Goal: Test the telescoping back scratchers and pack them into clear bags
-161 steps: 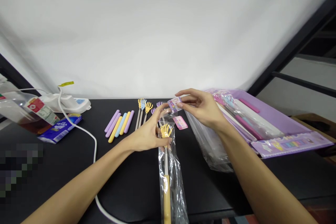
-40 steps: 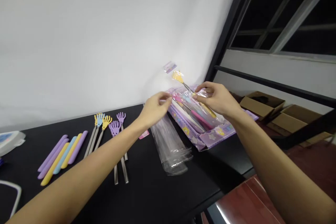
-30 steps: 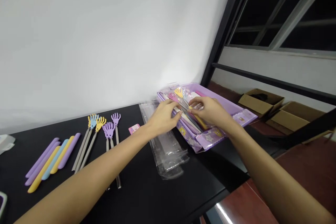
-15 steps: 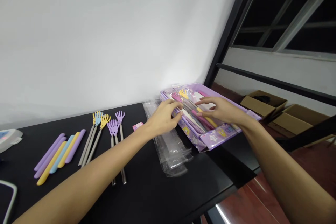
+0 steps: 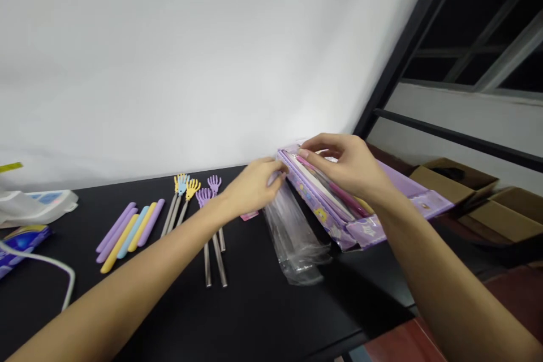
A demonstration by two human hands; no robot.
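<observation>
My left hand [image 5: 257, 185], fingers curled and thumb near them, is at the upper end of a stack of clear plastic bags [image 5: 297, 243]; whatever is between the fingertips is hidden. Over the left side of an open purple display box [image 5: 314, 198], my right hand [image 5: 345, 161] is closed in a pinch, but I cannot make out what it holds. Inside the box lie long pink and white pieces [image 5: 328, 184], partly covered by that hand. To the left, several back scratchers with hand-shaped heads [image 5: 182, 184] and metal rods lie on the black table [image 5: 263, 317].
Purple, yellow and blue handles [image 5: 129, 232] lie in a row left of the scratchers. A white device [image 5: 51, 206], a blue packet [image 5: 25, 246] and a white cable [image 5: 63, 268] are at far left. Cardboard boxes [image 5: 456, 178] stand on the right, beyond a black rail [image 5: 449, 136].
The view has swung left. My left hand has drawn back from the box to the plastic bags. My right hand has moved toward the box's upper left and its fingers have closed.
</observation>
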